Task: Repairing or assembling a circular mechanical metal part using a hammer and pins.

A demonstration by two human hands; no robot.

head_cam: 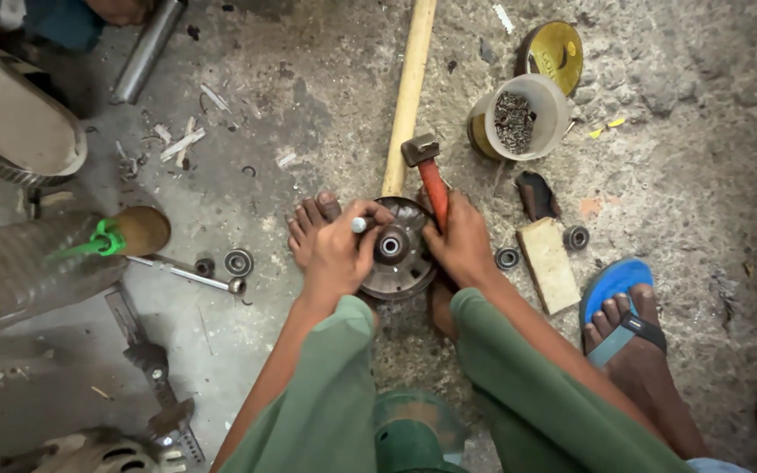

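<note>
hammer (425,171) with a red handle is gripped in the right hand (460,241), head raised above the hub. a short metal punch (360,224) is pinched in the closed left hand (336,252) beside the round metal hub (396,250), which lies on the concrete floor (676,175) between bare feet.

Wooden handle (408,96) cut off — top edge.

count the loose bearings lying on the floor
4: one bearing and a smaller one left of the hub, one right of it, one past the wooden block. More may be hidden.
</note>
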